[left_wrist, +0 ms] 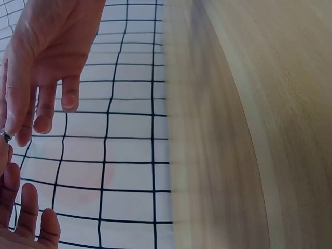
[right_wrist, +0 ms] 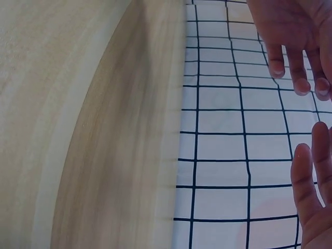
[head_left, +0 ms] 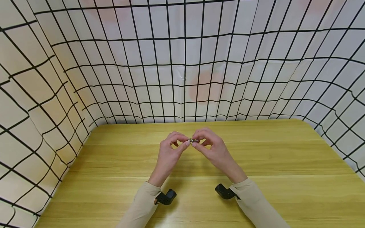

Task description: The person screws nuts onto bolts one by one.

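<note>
Over the far middle of the wooden table, both hands meet at a small, slender metallic piece (head_left: 195, 141), dark and silvery, lying roughly sideways between them. My left hand (head_left: 170, 150) pinches its left end between thumb and index finger. From the other side, the thumb and index finger of my right hand (head_left: 215, 148) pinch its right end. Fingertips cover much of the piece, and I cannot tell its exact kind. A glint of shiny metal (left_wrist: 5, 136) shows between the fingertips at the left wrist view's edge; in the right wrist view the pinching fingertips fall outside the picture.
The yellowish wooden table (head_left: 114, 190) spreads out beneath both forearms. White sheeting with a black grid (head_left: 159, 72) encloses its back and sides. A black wrist device (head_left: 166, 197) sits at the left cuff, and a similar black device (head_left: 225, 191) at the right cuff.
</note>
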{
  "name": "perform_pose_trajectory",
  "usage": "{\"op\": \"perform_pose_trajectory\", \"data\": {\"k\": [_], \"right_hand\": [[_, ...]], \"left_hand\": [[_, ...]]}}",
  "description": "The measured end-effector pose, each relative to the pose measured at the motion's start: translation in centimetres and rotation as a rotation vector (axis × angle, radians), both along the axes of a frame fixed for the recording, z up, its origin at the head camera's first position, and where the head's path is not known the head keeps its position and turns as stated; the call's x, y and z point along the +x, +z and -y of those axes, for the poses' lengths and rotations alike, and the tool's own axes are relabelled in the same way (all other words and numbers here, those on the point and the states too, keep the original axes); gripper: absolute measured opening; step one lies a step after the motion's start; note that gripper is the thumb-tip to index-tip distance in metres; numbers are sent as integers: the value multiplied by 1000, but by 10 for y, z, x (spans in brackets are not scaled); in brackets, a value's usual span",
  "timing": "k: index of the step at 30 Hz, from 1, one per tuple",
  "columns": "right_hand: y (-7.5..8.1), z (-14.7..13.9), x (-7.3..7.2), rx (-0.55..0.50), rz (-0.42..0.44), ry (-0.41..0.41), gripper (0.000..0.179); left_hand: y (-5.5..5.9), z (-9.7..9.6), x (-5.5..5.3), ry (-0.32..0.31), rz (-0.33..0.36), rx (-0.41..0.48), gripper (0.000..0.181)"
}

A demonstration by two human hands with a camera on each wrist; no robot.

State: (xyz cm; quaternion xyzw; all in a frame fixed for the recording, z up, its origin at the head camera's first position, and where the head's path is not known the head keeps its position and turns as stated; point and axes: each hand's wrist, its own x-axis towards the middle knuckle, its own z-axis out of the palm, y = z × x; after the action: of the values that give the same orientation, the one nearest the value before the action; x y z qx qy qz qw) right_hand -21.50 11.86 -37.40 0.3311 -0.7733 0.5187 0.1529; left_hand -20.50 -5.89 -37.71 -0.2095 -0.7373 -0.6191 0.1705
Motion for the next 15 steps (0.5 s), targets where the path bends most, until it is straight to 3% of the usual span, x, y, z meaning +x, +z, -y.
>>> {"op": "perform_pose_trajectory", "data": {"k": [10,15], "right_hand": [[-2,1,-1,5,57,-26,6],[-19,-1,-12,5,93,-53,6]], "left_hand": [[1,0,0,-16,-17,8,3],[1,-1,1,-22,-16,12,4]]}}
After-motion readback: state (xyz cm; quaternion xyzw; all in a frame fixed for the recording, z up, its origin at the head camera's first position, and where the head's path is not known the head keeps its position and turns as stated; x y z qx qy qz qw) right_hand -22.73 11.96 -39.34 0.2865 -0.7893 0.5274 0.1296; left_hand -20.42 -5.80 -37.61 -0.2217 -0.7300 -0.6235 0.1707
